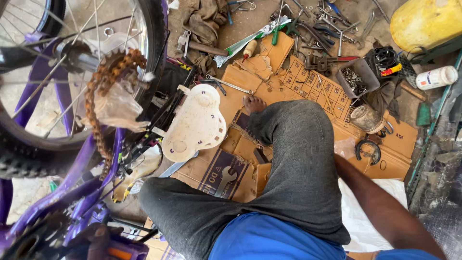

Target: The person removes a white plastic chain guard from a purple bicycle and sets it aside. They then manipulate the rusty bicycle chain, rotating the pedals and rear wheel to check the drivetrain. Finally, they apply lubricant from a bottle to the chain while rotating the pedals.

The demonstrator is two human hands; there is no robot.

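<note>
Left hand (98, 239) closed on the purple bike pedal crank (126, 250), low left. Right hand out of frame, state unknown. Rusty orange chain (98, 103) hangs off the rear sprocket; refitting seemingly unfinished. Open-end spanner (225, 180) lies unused on flattened brown cardboard (308, 86).

One purple bike (72, 188), one rusty chain (98, 96), one white chain guard (195, 123), one yellow jug (426, 21), one white bottle (436, 77), two loose spanners (229, 84) (224, 179).

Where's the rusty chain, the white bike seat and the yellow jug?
rusty chain (94, 103), head view, on its left run below the sprocket.
white bike seat (195, 123), head view, middle of its underside.
yellow jug (423, 21), head view, its side.
</note>
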